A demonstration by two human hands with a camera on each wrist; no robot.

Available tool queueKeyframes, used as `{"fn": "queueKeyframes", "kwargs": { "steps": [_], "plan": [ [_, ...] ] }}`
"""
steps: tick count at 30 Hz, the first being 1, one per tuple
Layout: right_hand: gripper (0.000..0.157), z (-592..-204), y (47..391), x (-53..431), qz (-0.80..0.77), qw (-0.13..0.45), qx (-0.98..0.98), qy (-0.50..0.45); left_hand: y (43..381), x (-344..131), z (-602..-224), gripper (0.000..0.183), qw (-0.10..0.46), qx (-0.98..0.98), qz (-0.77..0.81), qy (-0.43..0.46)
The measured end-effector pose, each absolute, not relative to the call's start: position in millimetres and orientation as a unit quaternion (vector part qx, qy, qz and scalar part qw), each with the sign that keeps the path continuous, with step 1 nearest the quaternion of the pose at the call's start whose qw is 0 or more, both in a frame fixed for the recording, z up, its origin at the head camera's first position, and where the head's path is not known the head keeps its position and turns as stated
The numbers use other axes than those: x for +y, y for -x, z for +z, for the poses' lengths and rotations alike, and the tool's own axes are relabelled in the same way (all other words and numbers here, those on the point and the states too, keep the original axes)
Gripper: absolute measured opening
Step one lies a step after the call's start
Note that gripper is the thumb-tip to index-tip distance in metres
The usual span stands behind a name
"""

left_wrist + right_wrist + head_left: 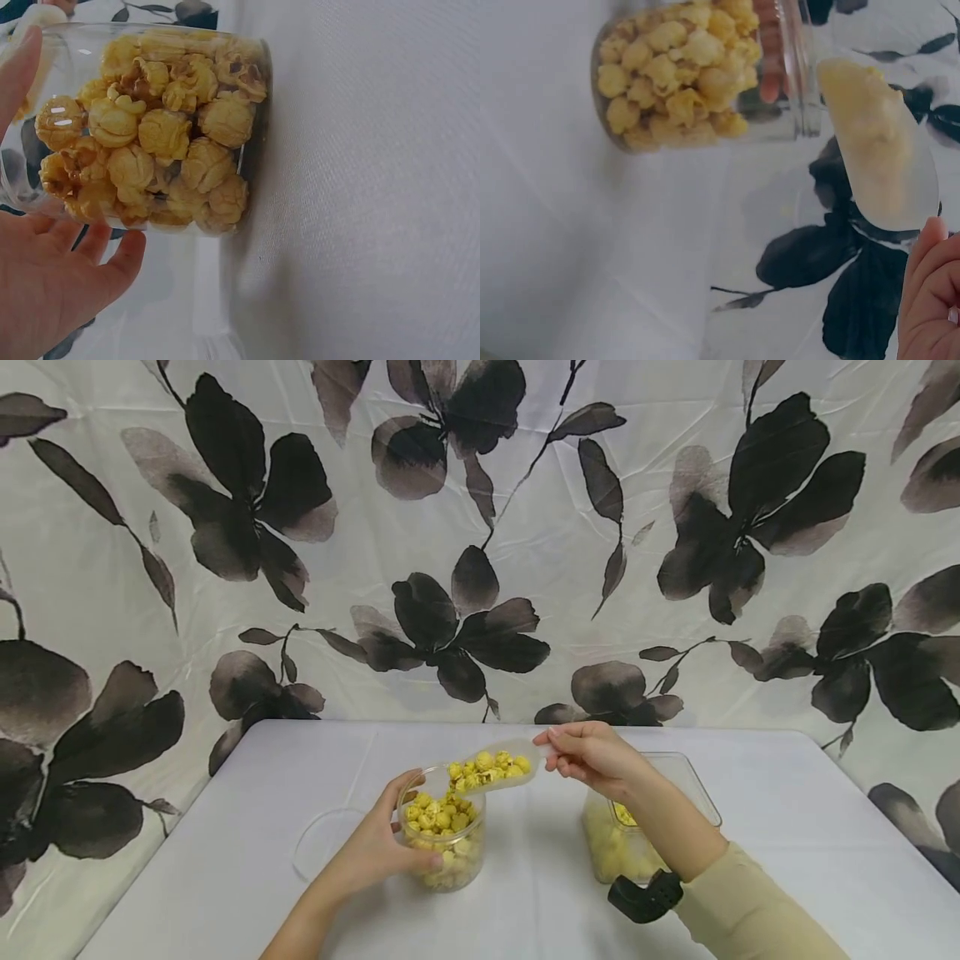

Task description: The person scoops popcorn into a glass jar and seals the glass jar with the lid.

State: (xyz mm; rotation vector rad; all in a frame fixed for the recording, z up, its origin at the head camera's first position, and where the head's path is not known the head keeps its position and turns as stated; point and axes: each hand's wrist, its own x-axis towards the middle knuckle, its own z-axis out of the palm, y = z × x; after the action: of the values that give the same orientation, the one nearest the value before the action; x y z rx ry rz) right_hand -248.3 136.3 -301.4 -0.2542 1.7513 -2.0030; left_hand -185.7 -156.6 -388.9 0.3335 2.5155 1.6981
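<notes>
— Well, what's on my left?
— My left hand (pixel 375 852) grips the round jar (pixel 444 839), mostly full of yellow popcorn (pixel 438 817)

— And rightward?
— My right hand (pixel 592 758) pinches a clear scoop (pixel 495 770) heaped with popcorn, tipped just over the jar's mouth; behind my wrist stands a square tub (pixel 678 772) holding more

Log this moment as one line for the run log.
left hand grips popcorn jar | right hand holds loaded scoop over jar mouth | square container behind right wrist | lid on table
</notes>
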Motion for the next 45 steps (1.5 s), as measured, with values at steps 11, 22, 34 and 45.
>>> {"fn": "queueKeyframes", "kwargs": {
  "steps": [11,22,34,45],
  "plan": [
    [0.025,-294,241,102,-0.594,0.118,0.777,0.170,183,-157,-389,0.103,0.047,0.819,0.564,-0.094],
    [0.016,-292,227,94,-0.477,-0.015,0.834,0.277,184,-157,-392,0.102,0.046,0.813,0.571,-0.106],
    [0.015,-293,224,101,-0.459,-0.052,0.834,0.302,182,-156,-394,0.100,0.041,0.814,0.569,-0.108],
    [0.017,-284,222,118,-0.480,-0.045,0.829,0.283,180,-156,-395,0.100,0.041,0.815,0.567,-0.111]
  ]
}}
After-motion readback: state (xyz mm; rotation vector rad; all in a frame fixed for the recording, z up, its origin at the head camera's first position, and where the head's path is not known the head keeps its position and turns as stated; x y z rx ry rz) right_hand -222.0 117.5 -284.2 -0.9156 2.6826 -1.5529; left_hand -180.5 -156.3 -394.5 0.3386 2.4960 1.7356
